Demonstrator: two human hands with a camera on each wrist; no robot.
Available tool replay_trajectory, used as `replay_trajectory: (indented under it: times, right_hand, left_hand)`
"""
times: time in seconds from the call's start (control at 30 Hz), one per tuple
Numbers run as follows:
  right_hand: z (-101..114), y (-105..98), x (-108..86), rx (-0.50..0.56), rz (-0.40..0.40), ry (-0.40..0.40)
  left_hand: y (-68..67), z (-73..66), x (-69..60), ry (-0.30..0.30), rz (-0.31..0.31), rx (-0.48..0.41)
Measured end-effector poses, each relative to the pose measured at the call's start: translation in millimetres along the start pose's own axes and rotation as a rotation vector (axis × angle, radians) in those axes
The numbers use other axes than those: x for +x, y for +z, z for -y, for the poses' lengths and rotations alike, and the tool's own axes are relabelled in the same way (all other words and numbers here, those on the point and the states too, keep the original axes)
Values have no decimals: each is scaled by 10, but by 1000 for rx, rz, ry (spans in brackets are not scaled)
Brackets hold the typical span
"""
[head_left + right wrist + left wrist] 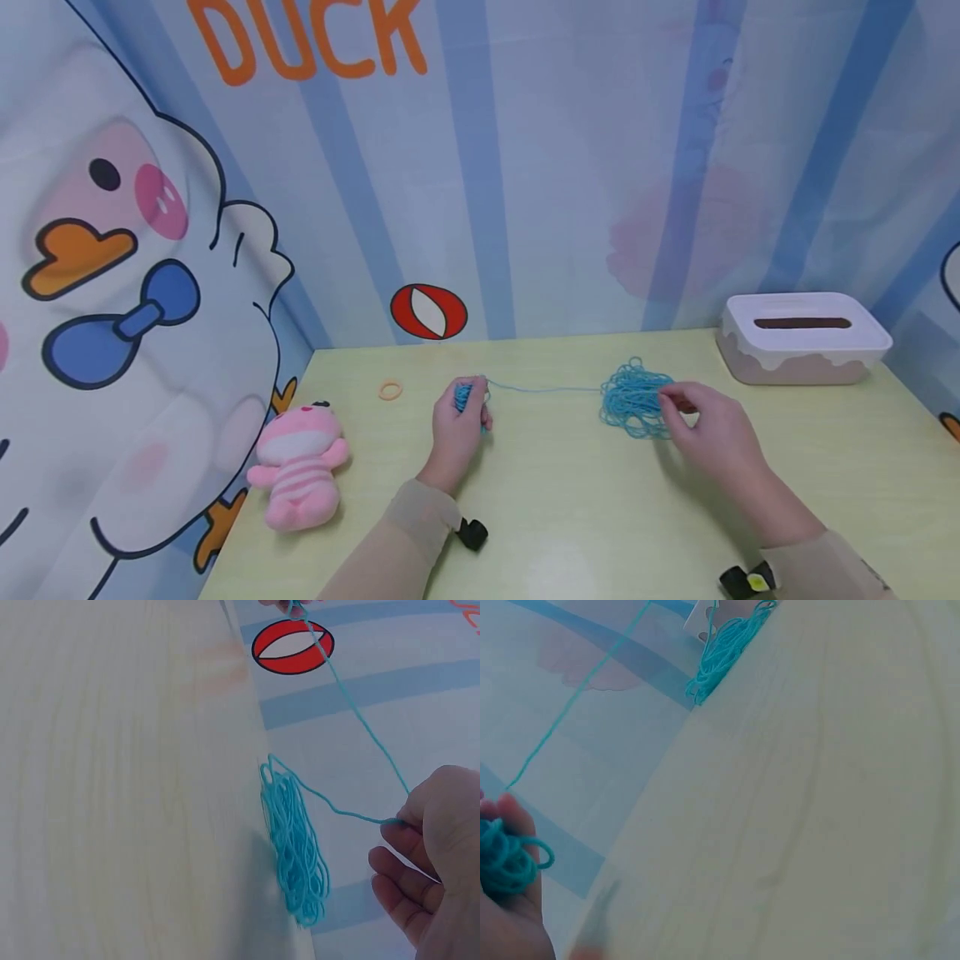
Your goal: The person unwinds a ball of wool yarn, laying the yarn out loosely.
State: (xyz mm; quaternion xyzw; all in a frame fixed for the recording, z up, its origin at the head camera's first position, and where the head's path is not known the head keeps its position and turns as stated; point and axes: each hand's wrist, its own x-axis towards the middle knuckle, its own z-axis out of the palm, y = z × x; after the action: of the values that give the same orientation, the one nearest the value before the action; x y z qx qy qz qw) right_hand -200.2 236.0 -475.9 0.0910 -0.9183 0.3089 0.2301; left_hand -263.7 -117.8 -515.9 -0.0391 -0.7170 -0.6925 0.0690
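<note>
Over the counter point(570, 500), blue yarn point(543, 389) runs left to right; your left hand point(459, 425) grips a bundle point(463, 397), your right hand point(712, 425) pinches yarn beside the pile point(632, 402), between doll point(303, 471) and tissue box point(802, 367).

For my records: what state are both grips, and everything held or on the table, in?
Left grip, holding the yarn bundle
Yarn bundle, a loop sticking out
Right grip, pinching the strand
Strand, nearly straight between the grips
Yarn pile, loose loops on the table
Ring, flat, untouched
Pink plush toy, untouched
Slotted box, upright, nothing poking out
</note>
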Motion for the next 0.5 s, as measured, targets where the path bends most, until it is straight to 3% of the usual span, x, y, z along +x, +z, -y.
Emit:
replay_trajectory:
  times: [0.2,0.5]
  right_hand:
    - [-173,-68,-29,-40,55,77]
    - [-316,-104,-11,-150,202,227]
  left_hand:
    - [-16,6,3,5,-23,14]
    - [-6,8,0,-8,-71,124]
